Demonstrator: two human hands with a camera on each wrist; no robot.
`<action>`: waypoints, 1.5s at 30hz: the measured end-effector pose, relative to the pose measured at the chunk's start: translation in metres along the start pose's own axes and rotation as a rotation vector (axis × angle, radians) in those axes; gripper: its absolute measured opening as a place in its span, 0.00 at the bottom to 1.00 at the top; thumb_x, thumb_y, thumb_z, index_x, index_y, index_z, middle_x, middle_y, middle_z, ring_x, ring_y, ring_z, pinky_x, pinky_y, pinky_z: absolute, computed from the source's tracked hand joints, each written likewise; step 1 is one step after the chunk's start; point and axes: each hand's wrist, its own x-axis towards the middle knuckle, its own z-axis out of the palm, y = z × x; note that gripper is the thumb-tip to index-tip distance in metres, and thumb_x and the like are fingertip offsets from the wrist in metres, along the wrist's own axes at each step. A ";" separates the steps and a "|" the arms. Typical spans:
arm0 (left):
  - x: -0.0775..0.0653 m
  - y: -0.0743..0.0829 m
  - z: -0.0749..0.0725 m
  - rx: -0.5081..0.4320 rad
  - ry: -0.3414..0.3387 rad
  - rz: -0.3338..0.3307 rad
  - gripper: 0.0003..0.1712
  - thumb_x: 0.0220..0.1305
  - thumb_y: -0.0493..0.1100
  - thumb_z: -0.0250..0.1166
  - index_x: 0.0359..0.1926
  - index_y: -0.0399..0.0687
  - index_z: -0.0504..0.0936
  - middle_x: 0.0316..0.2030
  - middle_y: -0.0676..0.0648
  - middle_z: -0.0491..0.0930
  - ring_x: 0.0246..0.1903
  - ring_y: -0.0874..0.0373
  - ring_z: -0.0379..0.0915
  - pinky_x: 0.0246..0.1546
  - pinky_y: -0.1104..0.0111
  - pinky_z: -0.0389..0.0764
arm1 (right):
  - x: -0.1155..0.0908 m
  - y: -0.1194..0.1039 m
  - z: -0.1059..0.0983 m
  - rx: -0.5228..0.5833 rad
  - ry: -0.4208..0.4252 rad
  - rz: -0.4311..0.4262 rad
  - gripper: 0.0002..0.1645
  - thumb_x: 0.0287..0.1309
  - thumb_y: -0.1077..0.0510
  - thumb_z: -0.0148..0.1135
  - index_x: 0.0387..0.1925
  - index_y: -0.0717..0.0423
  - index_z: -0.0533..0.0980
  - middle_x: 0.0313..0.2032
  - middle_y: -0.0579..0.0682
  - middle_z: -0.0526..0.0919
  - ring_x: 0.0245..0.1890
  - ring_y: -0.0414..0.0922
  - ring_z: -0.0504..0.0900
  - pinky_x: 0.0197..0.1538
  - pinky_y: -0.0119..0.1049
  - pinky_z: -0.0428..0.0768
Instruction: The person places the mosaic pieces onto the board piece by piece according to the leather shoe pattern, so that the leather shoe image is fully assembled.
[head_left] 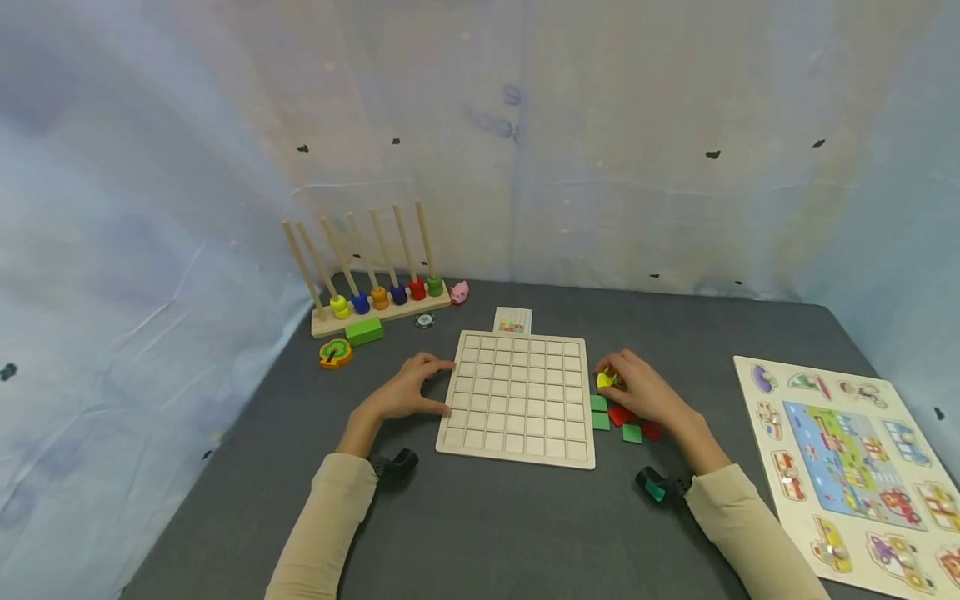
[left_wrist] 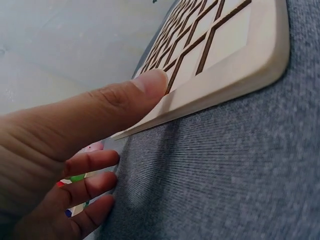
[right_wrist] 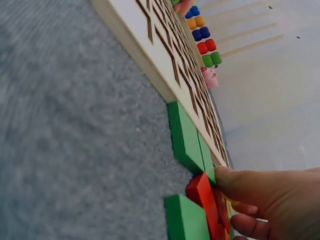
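A square wooden grid board (head_left: 517, 392) lies flat on the dark table. My left hand (head_left: 408, 387) is at its left edge, thumb and fingers spread apart. In the left wrist view the thumb (left_wrist: 115, 102) rests against the board's rim. My right hand (head_left: 641, 387) is just right of the board, its fingers curled round a yellow tile (head_left: 606, 379). Below and beside that hand lie green tiles (head_left: 600, 420) and red tiles (head_left: 619, 415). The right wrist view shows the right thumb (right_wrist: 250, 187) close to a green tile (right_wrist: 185, 137); the fingertips are partly hidden.
A bead stacker (head_left: 382, 312) with upright pegs stands at the back left, near a pink pig (head_left: 459, 292), green block (head_left: 364, 332) and tree-shaped piece (head_left: 335, 353). A pattern card (head_left: 513, 319) lies behind the board. A picture puzzle (head_left: 851, 467) occupies the right side.
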 end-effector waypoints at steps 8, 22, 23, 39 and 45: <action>0.002 -0.001 0.002 0.018 0.006 -0.021 0.42 0.47 0.55 0.73 0.64 0.53 0.69 0.58 0.43 0.60 0.57 0.46 0.55 0.57 0.48 0.59 | 0.008 -0.015 0.001 0.126 0.072 0.032 0.09 0.55 0.61 0.65 0.38 0.57 0.76 0.30 0.45 0.78 0.29 0.39 0.75 0.33 0.35 0.74; 0.000 0.000 0.004 0.000 0.002 -0.015 0.42 0.48 0.54 0.73 0.64 0.53 0.69 0.58 0.42 0.60 0.57 0.45 0.55 0.57 0.47 0.59 | 0.056 -0.078 0.043 0.374 0.125 -0.050 0.09 0.56 0.63 0.63 0.40 0.57 0.81 0.38 0.50 0.83 0.34 0.43 0.81 0.39 0.35 0.78; 0.000 0.000 0.004 -0.001 0.003 -0.015 0.42 0.48 0.54 0.73 0.64 0.52 0.69 0.58 0.42 0.60 0.57 0.45 0.54 0.57 0.47 0.59 | 0.060 -0.082 0.047 0.379 0.123 -0.054 0.09 0.56 0.62 0.63 0.40 0.57 0.81 0.37 0.49 0.83 0.33 0.42 0.81 0.38 0.34 0.78; -0.002 0.001 0.001 0.000 -0.003 -0.011 0.41 0.48 0.53 0.73 0.63 0.51 0.69 0.58 0.42 0.60 0.57 0.44 0.54 0.57 0.45 0.59 | 0.093 -0.107 0.086 0.402 0.086 -0.084 0.05 0.58 0.63 0.62 0.36 0.58 0.82 0.34 0.49 0.84 0.28 0.39 0.78 0.33 0.31 0.75; -0.001 0.001 -0.001 0.002 -0.012 -0.021 0.41 0.49 0.53 0.73 0.63 0.52 0.69 0.58 0.42 0.60 0.58 0.45 0.54 0.57 0.46 0.59 | 0.095 -0.110 0.090 0.319 0.085 -0.102 0.04 0.57 0.62 0.63 0.33 0.56 0.83 0.31 0.47 0.80 0.30 0.38 0.76 0.34 0.30 0.74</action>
